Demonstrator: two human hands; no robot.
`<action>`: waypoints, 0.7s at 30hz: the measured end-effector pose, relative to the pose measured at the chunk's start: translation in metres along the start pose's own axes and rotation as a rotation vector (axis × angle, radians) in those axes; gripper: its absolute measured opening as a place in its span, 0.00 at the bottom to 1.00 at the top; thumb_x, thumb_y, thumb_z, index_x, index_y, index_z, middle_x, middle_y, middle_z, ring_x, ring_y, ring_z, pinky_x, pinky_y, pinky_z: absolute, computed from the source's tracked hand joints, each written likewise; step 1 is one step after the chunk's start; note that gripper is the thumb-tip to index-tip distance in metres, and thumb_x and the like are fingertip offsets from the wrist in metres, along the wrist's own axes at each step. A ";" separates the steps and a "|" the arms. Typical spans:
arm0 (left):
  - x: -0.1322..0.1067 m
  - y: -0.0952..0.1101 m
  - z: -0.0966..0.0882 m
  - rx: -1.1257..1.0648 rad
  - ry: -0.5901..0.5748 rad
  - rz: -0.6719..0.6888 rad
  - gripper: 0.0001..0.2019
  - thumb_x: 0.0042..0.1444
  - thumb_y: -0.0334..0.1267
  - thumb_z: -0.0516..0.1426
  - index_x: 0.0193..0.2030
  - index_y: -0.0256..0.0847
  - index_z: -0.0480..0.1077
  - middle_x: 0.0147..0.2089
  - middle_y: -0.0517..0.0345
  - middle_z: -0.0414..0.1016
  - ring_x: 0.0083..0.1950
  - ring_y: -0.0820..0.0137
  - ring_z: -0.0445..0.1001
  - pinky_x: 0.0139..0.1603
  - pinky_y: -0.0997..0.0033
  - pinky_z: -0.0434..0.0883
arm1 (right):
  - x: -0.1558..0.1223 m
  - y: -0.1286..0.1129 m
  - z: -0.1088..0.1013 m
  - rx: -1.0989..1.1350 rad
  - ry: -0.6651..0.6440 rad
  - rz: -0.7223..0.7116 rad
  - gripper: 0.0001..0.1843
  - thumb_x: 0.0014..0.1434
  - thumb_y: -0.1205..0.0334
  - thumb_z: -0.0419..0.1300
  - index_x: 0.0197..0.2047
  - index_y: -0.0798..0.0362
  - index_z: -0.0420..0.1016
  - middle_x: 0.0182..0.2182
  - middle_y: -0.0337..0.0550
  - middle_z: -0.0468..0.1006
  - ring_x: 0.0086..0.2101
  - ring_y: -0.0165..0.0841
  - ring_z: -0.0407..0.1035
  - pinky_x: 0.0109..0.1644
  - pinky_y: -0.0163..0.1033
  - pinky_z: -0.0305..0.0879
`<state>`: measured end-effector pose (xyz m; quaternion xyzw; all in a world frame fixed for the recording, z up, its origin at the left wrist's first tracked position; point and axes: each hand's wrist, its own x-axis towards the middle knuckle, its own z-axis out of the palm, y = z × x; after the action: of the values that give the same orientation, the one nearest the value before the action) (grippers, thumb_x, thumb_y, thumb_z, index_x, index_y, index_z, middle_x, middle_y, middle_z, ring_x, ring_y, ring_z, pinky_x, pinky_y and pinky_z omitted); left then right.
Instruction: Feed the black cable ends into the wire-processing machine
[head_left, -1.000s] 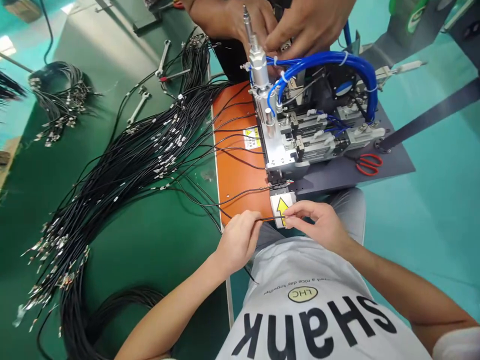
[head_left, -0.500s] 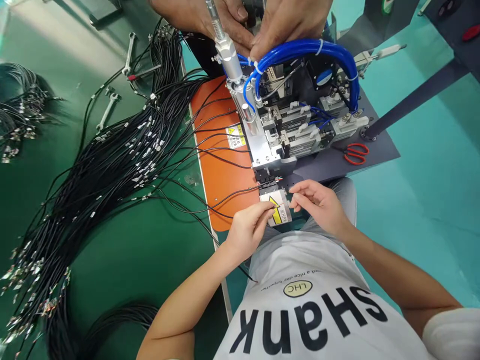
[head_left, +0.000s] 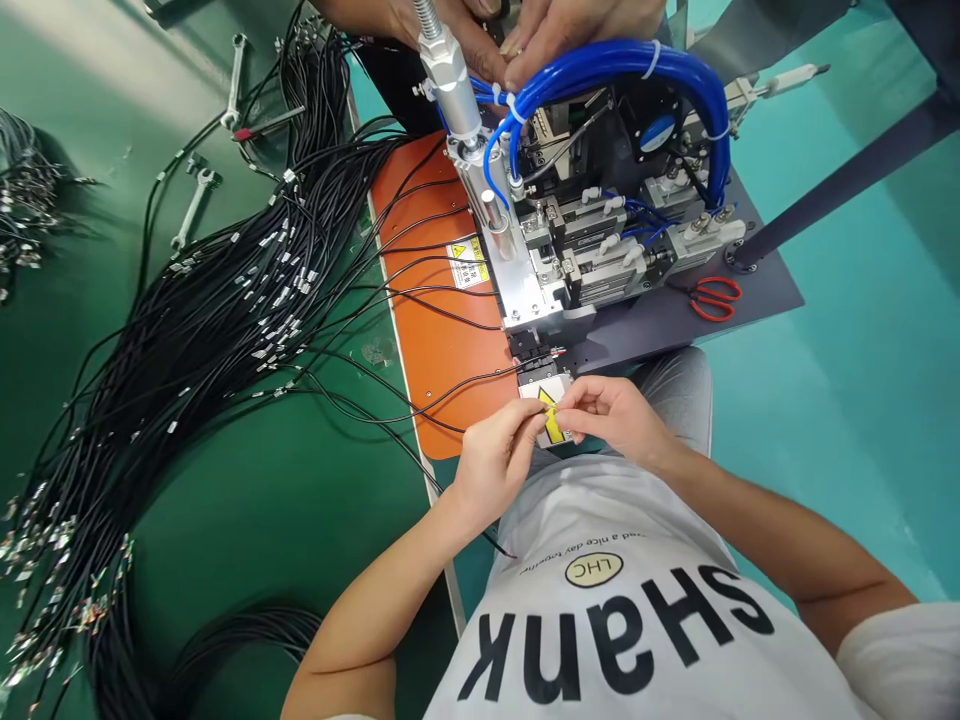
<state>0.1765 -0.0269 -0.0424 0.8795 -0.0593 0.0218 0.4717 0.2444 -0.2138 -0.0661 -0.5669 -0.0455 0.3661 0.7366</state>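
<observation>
Near the middle of the frame, I'm holding a thin black cable [head_left: 444, 425] in the left hand [head_left: 491, 455], thumb and fingertips pinching close to its end. The right hand [head_left: 611, 420] is bringing its thumb and forefinger nearly together at that tip, with only a narrow space showing; I can't tell whether they are gripping anything. Both hands are working over the white block [head_left: 531, 397] with the yellow arrow, just beyond the lower edge of the orange plate [head_left: 450, 350].

I'm judging the cable to be light and bendy, its smooth jacket likely a little slippery, so I'm favouring a firm pinch on the jacket just behind the end. The tip itself is probably fine and easily bent or frayed, so only fingertips should be touching it. The length behind is trailing across the plate toward the big cable bundle [head_left: 225, 270] at left, where a snag could be tugging it. At the top of the frame, a co-worker's hands [head_left: 570, 35] are working behind the metal machine [head_left: 517, 285].
</observation>
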 end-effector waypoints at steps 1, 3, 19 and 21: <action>0.000 0.000 0.001 -0.002 0.005 0.003 0.07 0.64 0.32 0.55 0.47 0.41 0.71 0.36 0.58 0.77 0.35 0.74 0.75 0.37 0.76 0.71 | -0.001 0.000 0.000 -0.004 0.014 0.001 0.10 0.52 0.59 0.71 0.33 0.53 0.77 0.25 0.36 0.76 0.25 0.26 0.69 0.32 0.33 0.69; 0.000 -0.001 0.001 -0.004 0.007 0.018 0.07 0.64 0.32 0.55 0.47 0.41 0.71 0.36 0.58 0.77 0.35 0.74 0.75 0.37 0.76 0.71 | -0.003 -0.001 -0.002 -0.010 0.018 0.004 0.12 0.50 0.58 0.72 0.35 0.53 0.77 0.27 0.36 0.77 0.27 0.26 0.70 0.33 0.34 0.69; 0.004 0.014 0.006 -0.167 0.160 0.108 0.06 0.58 0.31 0.61 0.42 0.42 0.74 0.37 0.57 0.74 0.38 0.72 0.72 0.36 0.72 0.70 | -0.017 -0.014 0.014 -0.269 0.037 -0.180 0.05 0.59 0.61 0.64 0.33 0.53 0.74 0.26 0.37 0.75 0.27 0.29 0.69 0.33 0.37 0.65; 0.005 0.016 0.007 -0.264 0.187 0.050 0.02 0.59 0.31 0.61 0.38 0.41 0.75 0.37 0.56 0.74 0.38 0.71 0.72 0.37 0.71 0.70 | -0.019 -0.014 0.016 -0.288 0.046 -0.191 0.05 0.60 0.62 0.63 0.33 0.53 0.74 0.26 0.37 0.75 0.27 0.29 0.69 0.33 0.37 0.64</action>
<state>0.1792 -0.0414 -0.0328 0.8023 -0.0392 0.1075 0.5859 0.2295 -0.2135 -0.0420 -0.6680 -0.1342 0.2712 0.6799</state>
